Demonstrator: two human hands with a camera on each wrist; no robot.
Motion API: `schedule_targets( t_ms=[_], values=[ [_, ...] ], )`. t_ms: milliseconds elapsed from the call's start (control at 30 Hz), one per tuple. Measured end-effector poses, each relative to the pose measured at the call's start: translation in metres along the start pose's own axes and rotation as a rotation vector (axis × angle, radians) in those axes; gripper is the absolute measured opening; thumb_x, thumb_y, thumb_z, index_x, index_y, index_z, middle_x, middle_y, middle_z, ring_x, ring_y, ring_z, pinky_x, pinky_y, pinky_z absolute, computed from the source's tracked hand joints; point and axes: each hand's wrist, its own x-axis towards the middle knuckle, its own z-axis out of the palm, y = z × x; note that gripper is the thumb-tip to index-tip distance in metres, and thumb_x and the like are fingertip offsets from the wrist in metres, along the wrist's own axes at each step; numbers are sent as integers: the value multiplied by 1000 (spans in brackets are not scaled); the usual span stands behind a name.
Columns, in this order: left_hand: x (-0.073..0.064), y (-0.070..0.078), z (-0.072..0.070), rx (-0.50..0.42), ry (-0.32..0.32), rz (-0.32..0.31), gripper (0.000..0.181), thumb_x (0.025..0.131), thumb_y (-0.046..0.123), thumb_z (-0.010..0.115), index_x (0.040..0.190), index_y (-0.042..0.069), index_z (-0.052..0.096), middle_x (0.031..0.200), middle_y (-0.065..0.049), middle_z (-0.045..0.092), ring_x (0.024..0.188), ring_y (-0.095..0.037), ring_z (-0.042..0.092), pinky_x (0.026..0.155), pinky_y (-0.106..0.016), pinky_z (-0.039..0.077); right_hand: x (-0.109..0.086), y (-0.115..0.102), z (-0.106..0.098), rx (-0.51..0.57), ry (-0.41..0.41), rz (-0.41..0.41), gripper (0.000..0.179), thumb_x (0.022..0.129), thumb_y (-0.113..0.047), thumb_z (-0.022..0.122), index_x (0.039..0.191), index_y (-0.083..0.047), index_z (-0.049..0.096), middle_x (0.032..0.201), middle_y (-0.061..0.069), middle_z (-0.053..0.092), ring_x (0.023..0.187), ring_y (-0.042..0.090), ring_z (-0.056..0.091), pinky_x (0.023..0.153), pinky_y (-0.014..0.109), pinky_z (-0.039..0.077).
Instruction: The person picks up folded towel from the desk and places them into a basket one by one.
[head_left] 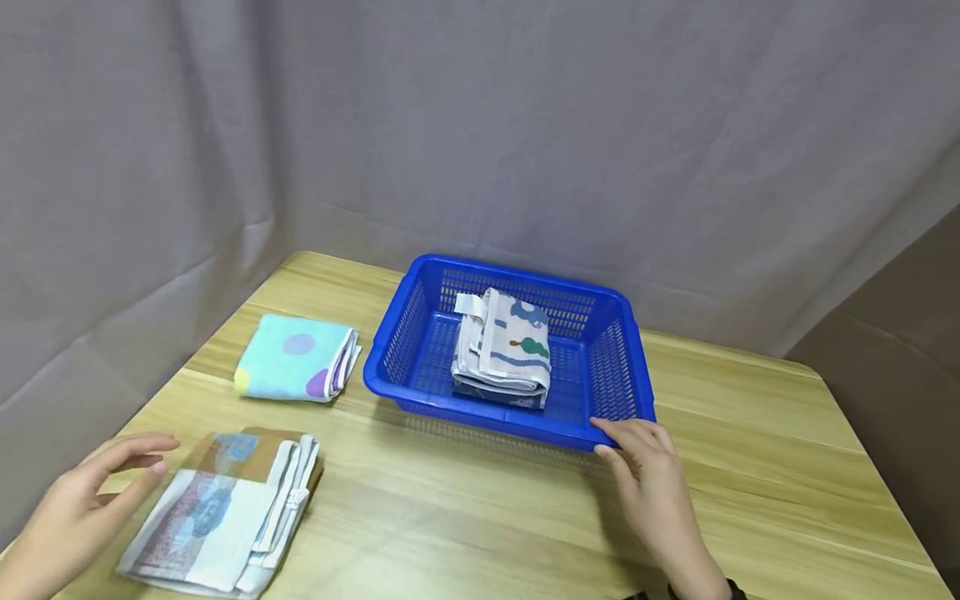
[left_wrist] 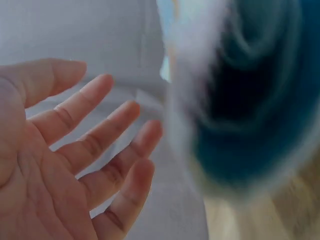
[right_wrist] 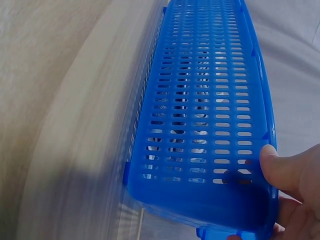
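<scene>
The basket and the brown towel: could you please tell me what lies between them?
In the head view, only bare tabletop lies between basket and brown towel.

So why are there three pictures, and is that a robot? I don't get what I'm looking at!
No robot here, just a person's two bare hands. The big picture comes from a camera worn on the head, looking forward and down. The two smaller ones come from cameras worn on the wrists, one for each hand.

On the wooden table stands a blue basket with a folded pale cloth inside. To the left of the basket lie a folded turquoise cloth with spots and, nearer the person, a folded brown and white cloth.

The right hand holds the basket's rim at its near right corner. The left hand is by the brown and white cloth, holding nothing.
</scene>
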Motion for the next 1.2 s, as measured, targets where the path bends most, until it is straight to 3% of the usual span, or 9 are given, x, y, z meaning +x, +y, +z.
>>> schedule_targets(
  t_ms=[133,200,333,433,600,667,767,967,1200],
  values=[
    [-4,-16,-4,15,-13,-38,25,88,10,62,113,9,59,106,34,47,87,12,47,53,-28,46,0,0,1,20,8,7,34,74,7,69,106,-6,67,96,6,67,98,22,46,82,43,36],
    [-5,-20,-5,17,-29,-43,24,88,10,62,112,8,59,102,35,49,82,9,50,55,-36,47,-1,0,2,23,8,8,34,74,7,69,106,-6,67,96,6,67,98,22,47,82,43,36],
    [-3,-23,-4,37,-80,-55,22,88,11,61,110,5,58,96,32,52,75,3,53,55,-36,46,-2,0,0,15,0,13,34,75,6,69,106,-6,67,96,6,66,98,22,46,83,43,36],
    [-2,-25,-2,44,-147,-86,24,90,12,59,112,1,57,93,18,60,69,-2,56,53,-27,45,-3,1,0,5,-5,18,34,75,6,69,106,-5,67,96,6,66,99,21,46,84,42,36],
    [-1,-30,2,44,-281,-128,31,94,16,53,117,-5,55,97,-18,64,68,-2,57,56,-31,51,-2,0,-1,3,-4,12,35,75,5,69,107,-7,67,96,5,66,99,20,47,84,42,37],
    [0,-33,5,44,-301,-124,30,94,15,54,114,-8,57,100,-25,63,71,1,56,57,-31,52,-1,-1,-1,7,0,8,35,75,6,69,107,-7,67,96,5,66,99,21,47,84,44,38],
    [2,-35,10,32,-331,-143,31,93,16,56,109,-11,58,103,-27,62,78,-4,58,61,-30,53,0,-3,-2,15,4,9,35,75,6,69,107,-8,67,95,5,67,100,22,47,84,45,38],
    [6,-26,16,-41,-452,-216,40,94,20,54,112,-15,54,106,-29,59,86,-28,61,66,-39,54,1,-4,-2,19,-5,13,34,76,5,69,108,-7,67,95,5,67,101,25,47,86,48,37],
    [13,-5,27,-168,-532,-181,35,94,15,54,109,-17,54,97,-20,63,72,-10,60,59,-29,52,0,-3,-2,23,-2,19,35,75,6,69,107,-7,67,95,6,67,101,25,47,86,49,37]
  ],
)
